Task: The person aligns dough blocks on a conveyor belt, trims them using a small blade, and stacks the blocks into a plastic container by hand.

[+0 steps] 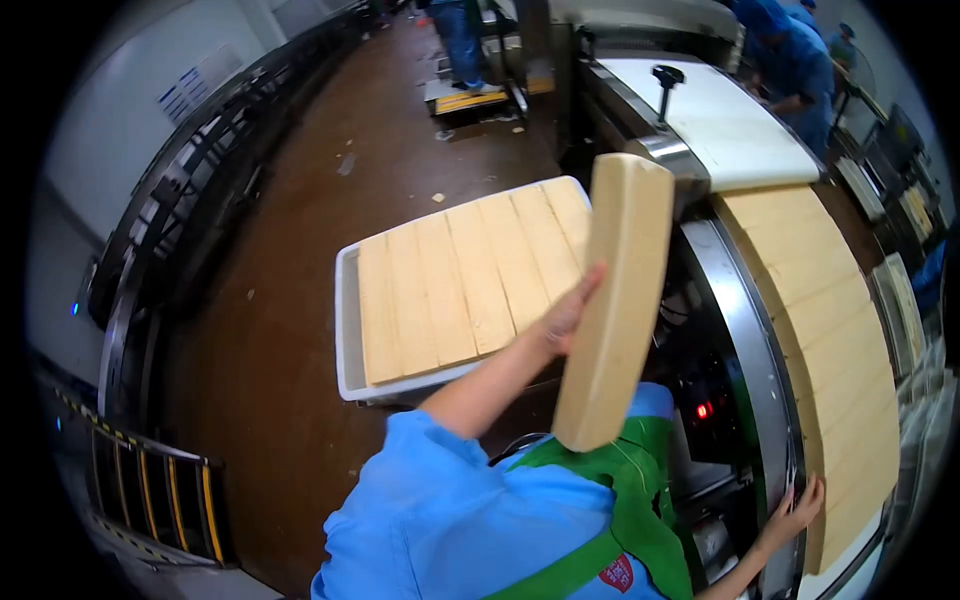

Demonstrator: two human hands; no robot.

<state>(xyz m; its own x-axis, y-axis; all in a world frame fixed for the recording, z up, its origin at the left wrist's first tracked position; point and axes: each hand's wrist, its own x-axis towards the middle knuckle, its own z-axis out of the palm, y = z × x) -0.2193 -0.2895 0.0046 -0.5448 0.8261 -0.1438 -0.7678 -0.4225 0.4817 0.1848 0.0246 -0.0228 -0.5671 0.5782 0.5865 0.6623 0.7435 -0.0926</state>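
Observation:
My left hand [572,315] grips a long, pale beige block [615,300], raised and tilted in front of my body; part of the grip is hidden behind it. Down at the lower right, my right hand [795,515] has its fingers extended against the near side of a row of similar beige blocks [825,330] on the conveyor. The hand seems to touch the row without being wrapped round a block. Below and left of the raised block, a white tub [349,330] holds several such blocks laid side by side.
A white conveyor belt [740,125] with a black knob [667,78] beside it leads to the row. The metal conveyor edge [735,300] runs along my right. Workers in blue [795,60] stand beyond the belt. Another person stands on a low step [465,98] ahead. Scraps lie on the brown floor [270,400].

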